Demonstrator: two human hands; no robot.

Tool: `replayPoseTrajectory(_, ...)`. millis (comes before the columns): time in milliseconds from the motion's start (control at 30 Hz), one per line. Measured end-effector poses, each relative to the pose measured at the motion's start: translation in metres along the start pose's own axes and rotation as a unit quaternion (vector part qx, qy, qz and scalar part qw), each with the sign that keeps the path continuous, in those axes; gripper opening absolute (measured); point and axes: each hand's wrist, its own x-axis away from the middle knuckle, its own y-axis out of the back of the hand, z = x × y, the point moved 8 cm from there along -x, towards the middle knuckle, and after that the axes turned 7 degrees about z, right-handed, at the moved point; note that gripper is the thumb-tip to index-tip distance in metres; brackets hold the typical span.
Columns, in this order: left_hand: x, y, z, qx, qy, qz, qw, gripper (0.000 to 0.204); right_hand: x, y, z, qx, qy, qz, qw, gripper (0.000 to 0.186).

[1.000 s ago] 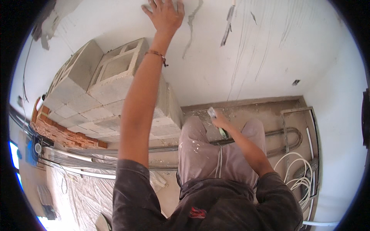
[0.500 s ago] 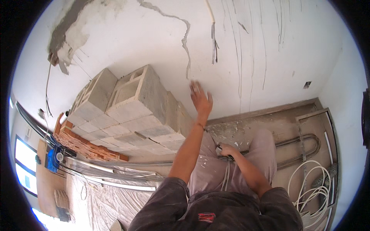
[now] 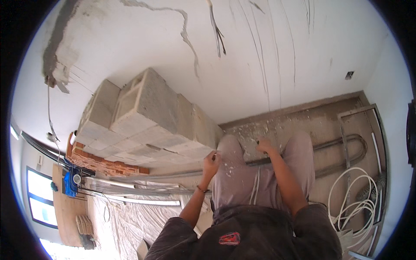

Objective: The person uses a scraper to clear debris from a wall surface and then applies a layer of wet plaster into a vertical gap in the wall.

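My left hand [image 3: 211, 164] is closed beside my left knee, just in front of the lower corner of the concrete block stack [image 3: 162, 108]; whatever its fingers hold, if anything, is too small to name. My right hand [image 3: 265, 146] is closed between my knees, over the debris-strewn floor. A small dark end shows at its fingers, but the kind of thing is hidden. Both hands are apart from the white wall [image 3: 242, 82]. A jagged grey crack [image 3: 185, 32] runs down that wall, and a cable with bare dark wires [image 3: 216, 32] hangs from it.
Red bricks [image 3: 104, 162] lie left of the blocks. Long grey rods and white pipes [image 3: 143, 201] cross the floor by a crumpled sheet [image 3: 134, 225]. At right are a coiled white hose [image 3: 346, 212], a metal frame [image 3: 344, 143] and bent bars [image 3: 362, 149]. A blue machine [image 3: 69, 182] stands far left.
My left hand has come down from the wall to beside my knee, its spread fingers now closed. My right hand has moved slightly forward, away from my lap. The view has shifted a little.
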Motion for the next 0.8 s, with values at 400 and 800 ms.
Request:
replayPoseTrajectory(400,0.141,-0.048,0.096,0.029,0.148,0.035,0.988,0.036,0.045,0.042,-0.036,-0.123,0.078,-0.114,0.983,0.048)
replayPoseTrajectory(800,-0.052,-0.032,-0.141,0.634,0.045,0.1,0.766,0.051,0.204,0.141,0.168,-0.295,0.285,-0.221,0.885,0.037)
